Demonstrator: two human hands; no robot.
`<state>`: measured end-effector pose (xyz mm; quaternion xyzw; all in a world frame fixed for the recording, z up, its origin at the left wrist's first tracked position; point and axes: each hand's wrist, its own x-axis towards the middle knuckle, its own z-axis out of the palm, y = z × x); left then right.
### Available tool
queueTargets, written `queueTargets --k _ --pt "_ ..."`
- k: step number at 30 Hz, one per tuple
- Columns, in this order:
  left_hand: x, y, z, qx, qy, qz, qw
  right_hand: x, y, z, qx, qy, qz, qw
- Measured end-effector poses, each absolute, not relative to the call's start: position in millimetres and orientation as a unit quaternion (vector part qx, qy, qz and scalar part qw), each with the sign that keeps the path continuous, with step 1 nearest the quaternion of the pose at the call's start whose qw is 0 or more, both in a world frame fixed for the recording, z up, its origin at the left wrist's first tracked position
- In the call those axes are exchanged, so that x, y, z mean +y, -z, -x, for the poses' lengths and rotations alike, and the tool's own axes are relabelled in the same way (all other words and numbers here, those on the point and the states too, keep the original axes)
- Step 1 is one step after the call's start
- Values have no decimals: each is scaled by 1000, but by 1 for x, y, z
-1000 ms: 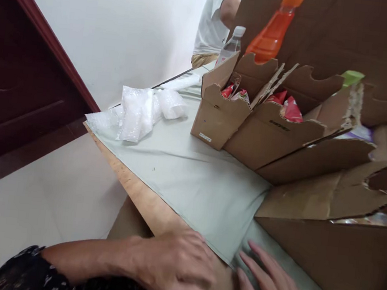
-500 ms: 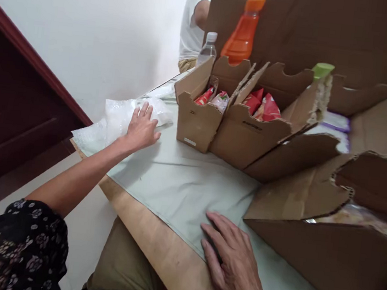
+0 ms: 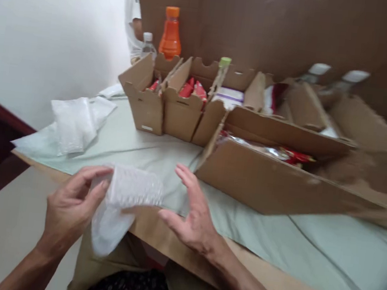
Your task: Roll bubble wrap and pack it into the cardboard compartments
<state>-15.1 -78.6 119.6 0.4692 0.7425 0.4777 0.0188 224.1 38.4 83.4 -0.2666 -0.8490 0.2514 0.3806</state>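
Observation:
My left hand (image 3: 75, 201) pinches a piece of white, translucent bubble wrap (image 3: 133, 187) between thumb and fingers, over the table's front edge. One part of the wrap sticks out to the right, and a blurred part hangs down. Just right of it, my right hand (image 3: 194, 215) is raised with thumb and fingers apart, holding nothing and not touching the wrap. More bubble wrap (image 3: 75, 127) lies on the left end of the green cloth (image 3: 164, 153).
Cardboard bins (image 3: 179, 117) with red packets stand behind the hands; a long cardboard box (image 3: 279, 187) is at the right. Behind the bins are an orange bottle (image 3: 171, 37) and clear bottles (image 3: 148, 44). A person (image 3: 135, 22) in white is at the back.
My left hand has come back from the wrap pile and now holds a piece. My right hand has lifted off the cloth. The view has turned right.

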Motion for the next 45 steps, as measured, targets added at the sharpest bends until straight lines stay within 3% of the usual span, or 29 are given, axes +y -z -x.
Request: queueTargets --k 8,13,19,23,33,45 --pt "-92 -136 -45 590 -491 -618 170 -21 -110 -240 -799 -330 296 406" --pt "-95 -134 -57 611 -418 -573 351 -31 -143 -284 -637 -508 366 449" --pt "-97 -127 -47 579 -353 -482 554 -26 -137 -331 -522 -523 439 512" --pt "-86 -136 -29 605 -342 -490 527 -29 -118 -355 -468 -510 493 527" --pt "-33 -129 -5 596 -163 -630 470 -21 -81 -394 -369 -452 559 589" --pt "-7 -108 -6 670 -263 -566 401 -25 -59 -413 -342 -439 600 574"
